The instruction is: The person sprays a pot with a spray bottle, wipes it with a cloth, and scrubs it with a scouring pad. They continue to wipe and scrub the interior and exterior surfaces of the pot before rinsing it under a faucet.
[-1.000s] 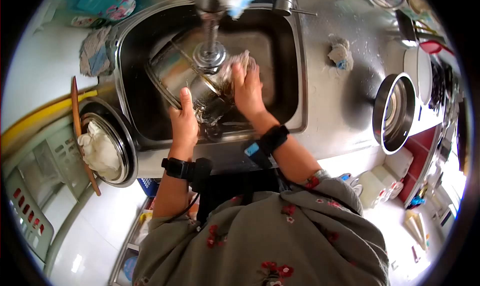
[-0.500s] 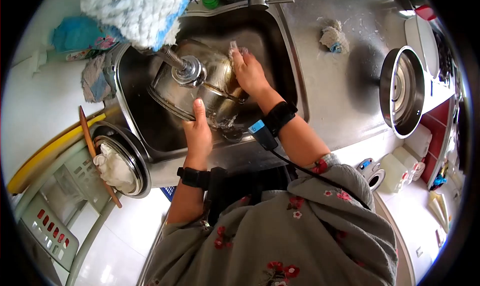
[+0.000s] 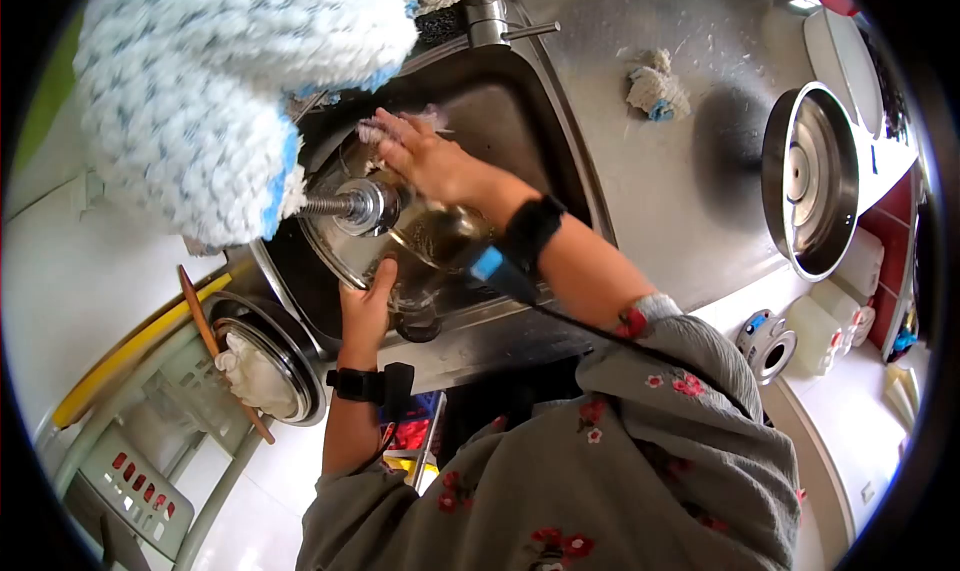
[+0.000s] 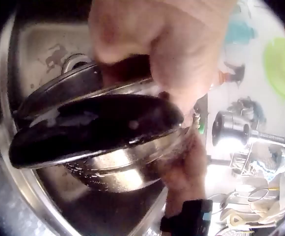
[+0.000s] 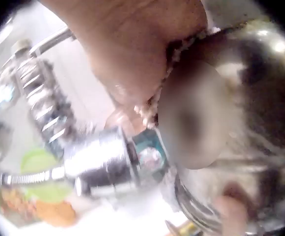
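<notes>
So, a shiny metal pot (image 3: pixel 445 235) is tipped over on its side in the steel sink (image 3: pixel 492 106), partly hidden behind the tap head (image 3: pixel 368 208). Its rim is gripped by the left hand (image 3: pixel 365 313), with the thumb laid along the edge. A scrap of pale cloth (image 3: pixel 371 131) is pressed onto the pot by the right hand (image 3: pixel 437 166), fingers looking pretty straight, though it's a bit blurred. A chunky black handle (image 4: pixel 88 129) can be seen right by the pot from the left wrist. Over on the counter, a crumpled rag (image 3: pixel 657 89) and a shallow round pan (image 3: pixel 775 176) are parked well apart.
</notes>
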Action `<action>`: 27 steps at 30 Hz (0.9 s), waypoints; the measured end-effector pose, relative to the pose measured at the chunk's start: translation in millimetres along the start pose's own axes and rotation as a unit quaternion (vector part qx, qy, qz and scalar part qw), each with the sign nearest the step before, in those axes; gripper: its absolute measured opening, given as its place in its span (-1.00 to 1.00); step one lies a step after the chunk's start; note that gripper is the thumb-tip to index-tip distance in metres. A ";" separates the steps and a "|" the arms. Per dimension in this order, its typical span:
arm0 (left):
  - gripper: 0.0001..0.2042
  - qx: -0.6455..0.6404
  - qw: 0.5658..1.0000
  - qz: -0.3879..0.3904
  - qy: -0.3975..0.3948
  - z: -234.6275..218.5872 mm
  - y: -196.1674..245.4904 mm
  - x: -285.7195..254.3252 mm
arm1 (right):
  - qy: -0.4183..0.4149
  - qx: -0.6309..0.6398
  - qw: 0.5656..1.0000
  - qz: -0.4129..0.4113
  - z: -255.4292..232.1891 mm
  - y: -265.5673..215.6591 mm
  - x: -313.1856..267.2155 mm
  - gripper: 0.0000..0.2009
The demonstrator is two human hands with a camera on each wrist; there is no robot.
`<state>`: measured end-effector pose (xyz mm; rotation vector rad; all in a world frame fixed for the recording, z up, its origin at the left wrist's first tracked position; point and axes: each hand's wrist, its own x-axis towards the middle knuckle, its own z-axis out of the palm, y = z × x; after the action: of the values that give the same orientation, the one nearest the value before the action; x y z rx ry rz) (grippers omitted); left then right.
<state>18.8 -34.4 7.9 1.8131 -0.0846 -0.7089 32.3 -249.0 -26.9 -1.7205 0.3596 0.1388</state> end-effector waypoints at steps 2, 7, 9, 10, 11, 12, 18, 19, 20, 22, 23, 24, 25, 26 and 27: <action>-0.68 -0.056 0.998 -0.031 0.007 -8.3 -2.9 1.0 | -0.047 0.130 0.989 0.060 2.3 20.1 14.9 -0.40; -0.68 -0.033 0.996 -0.056 0.060 -13.9 4.4 -1.8 | -0.166 0.188 0.950 0.184 -3.8 60.3 -17.1 -0.47; -0.68 -0.045 0.991 -0.097 0.078 -22.1 4.7 -5.0 | -0.198 0.163 0.952 0.168 -8.3 58.0 -48.4 -0.49; -0.68 -0.054 0.988 -0.114 0.087 -25.0 4.0 -5.2 | -0.208 0.126 0.959 0.147 -9.9 47.7 -63.7 -0.49; -0.67 -0.042 0.989 -0.109 0.095 -25.3 1.4 -6.3 | -0.213 0.083 0.966 0.125 -10.1 34.5 -75.9 -0.48; -0.66 -0.028 0.993 -0.087 0.077 -25.7 0.0 -6.2 | -0.206 0.033 0.973 0.094 -6.9 20.8 -83.4 -0.46; -0.61 -0.011 0.999 -0.051 0.015 -21.5 0.4 -0.8 | -0.058 -0.051 0.996 -0.033 6.5 -3.8 -11.4 -0.42; -0.59 -0.020 0.999 -0.046 0.006 -15.7 7.5 0.3 | -0.008 -0.051 0.998 -0.026 14.8 8.1 13.3 -0.42; -0.58 -0.030 0.998 -0.048 0.011 -12.7 7.7 0.7 | -0.030 -0.127 0.991 -0.035 19.7 17.1 39.8 -0.53; -0.57 -0.050 0.997 -0.053 0.020 -11.0 7.6 -0.8 | -0.104 -0.201 0.944 -0.240 14.9 50.7 86.7 -0.53; -0.56 -0.067 0.995 -0.062 0.031 -10.6 6.7 -0.6 | -0.110 -0.050 0.978 -0.169 14.7 59.3 85.6 -0.54; -0.56 -0.059 0.996 -0.059 0.037 -11.8 3.6 -1.2 | -0.112 0.102 0.984 -0.091 15.3 72.3 83.7 -0.54; -0.56 -0.052 0.996 -0.055 0.043 -13.3 -1.2 -0.4 | -0.030 0.005 0.981 -0.190 42.8 134.8 106.2 -0.54; -0.56 -0.045 0.997 -0.051 0.047 -14.3 -3.5 0.8 | -0.091 0.155 0.984 -0.015 35.0 125.1 89.9 -0.54; -0.57 -0.043 0.997 -0.039 0.041 -11.0 2.0 -0.1 | -0.095 0.212 0.972 0.025 27.8 117.6 57.1 -0.54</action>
<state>24.8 -25.8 11.8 1.7676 0.0706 -0.6819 52.3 -247.6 -159.0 -1.2638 0.2677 0.2423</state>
